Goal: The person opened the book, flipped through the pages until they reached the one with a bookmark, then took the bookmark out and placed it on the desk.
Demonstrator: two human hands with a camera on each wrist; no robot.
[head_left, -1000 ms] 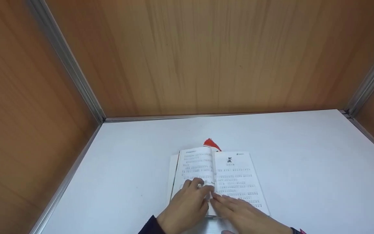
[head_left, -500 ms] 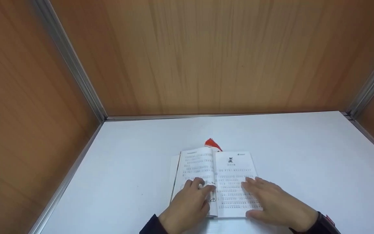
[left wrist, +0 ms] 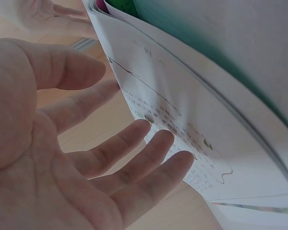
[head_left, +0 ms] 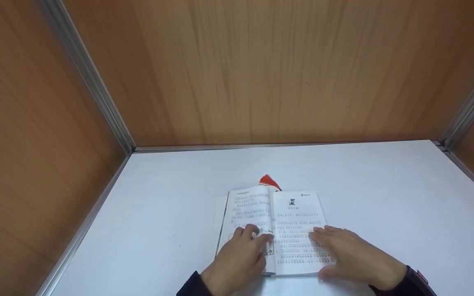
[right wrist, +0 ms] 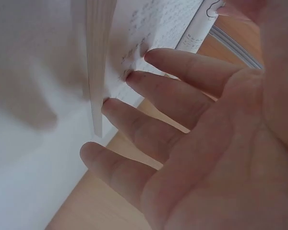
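Head view shows your open book [head_left: 276, 228] lying flat on the white counter [head_left: 385, 197], in the near middle part, with printed pages facing up. Your left hand [head_left: 237, 259] rests on the lower part of the left page, the fingers [head_left: 248, 232] straight and close together, pointing toward the middle fold. Your right hand [head_left: 354, 257] lies flat on the lower part of the right page, the fingers a little spread. A red tassel [head_left: 268, 181] sticks out just behind the top edge of the book. Wooden walls [head_left: 261, 70] stand around the counter on three sides.

Left wrist view shows your left hand [left wrist: 62, 158] from the palm side, with straight fingers [left wrist: 156, 170] slightly apart, their tips touching the printed page of the book [left wrist: 182, 120].

Right wrist view shows your right hand [right wrist: 206, 143] also from the palm side. Its fingers [right wrist: 149, 124] are straight and spread, and their tips press on the page near the edge of the book [right wrist: 149, 28].
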